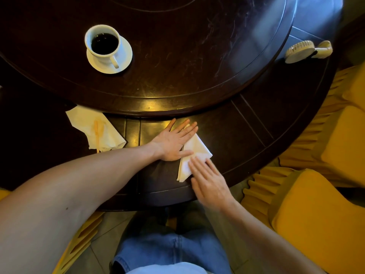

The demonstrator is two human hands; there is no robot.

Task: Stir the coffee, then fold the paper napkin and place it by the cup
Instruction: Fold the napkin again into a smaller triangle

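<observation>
A white paper napkin (194,153), folded into a triangle, lies on the near rim of the dark round table (246,123). My left hand (173,140) lies flat with straight fingers, pressing the napkin's upper left edge. My right hand (207,178) is flat too, its fingertips on the napkin's lower part. A white cup of black coffee (103,43) stands on a white saucer (126,54) on the raised turntable, far left of the hands. A wooden stirrer (96,135) lies on a stained, crumpled napkin (87,123) at the left.
A small cream hand-held fan (305,51) rests near the table's right edge. Yellow-covered chairs (316,224) stand at the right. My blue jeans (171,252) show below the table edge.
</observation>
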